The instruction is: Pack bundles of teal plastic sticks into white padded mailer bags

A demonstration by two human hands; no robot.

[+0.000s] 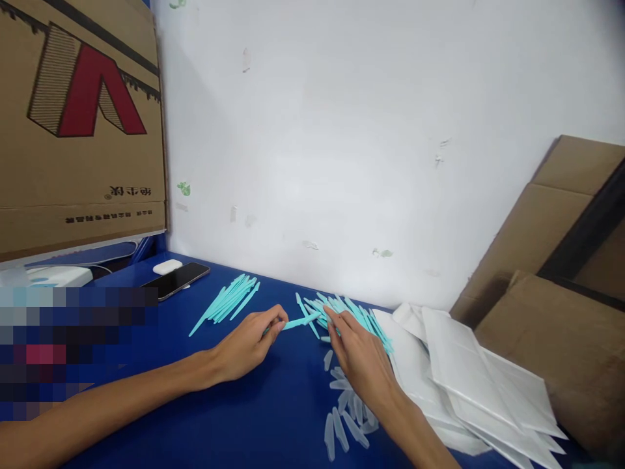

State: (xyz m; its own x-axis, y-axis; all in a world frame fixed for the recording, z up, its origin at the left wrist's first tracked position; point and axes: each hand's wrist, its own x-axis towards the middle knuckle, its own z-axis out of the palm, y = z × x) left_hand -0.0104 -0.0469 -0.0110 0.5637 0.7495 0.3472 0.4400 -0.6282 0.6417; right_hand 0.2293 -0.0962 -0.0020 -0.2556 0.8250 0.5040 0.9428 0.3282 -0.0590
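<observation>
My left hand (250, 342) pinches one teal plastic stick (297, 322) by its end, holding it level just above the blue table (244, 417). My right hand (355, 355) rests with its fingers bent on a loose heap of teal sticks (356, 311), fingertips close to the tip of the held stick. Whether it grips one of them I cannot make out. A tidy bundle of teal sticks (229, 299) lies to the left, beyond my left hand. Several clear plastic caps (344, 417) lie scattered under my right wrist.
A stack of white bags (469, 378) lies at the right, with brown cardboard (561, 312) behind it. A black phone (176, 280) and a white earbud case (167, 266) lie at the back left under a large cardboard box (78, 130). A white wall stands close behind.
</observation>
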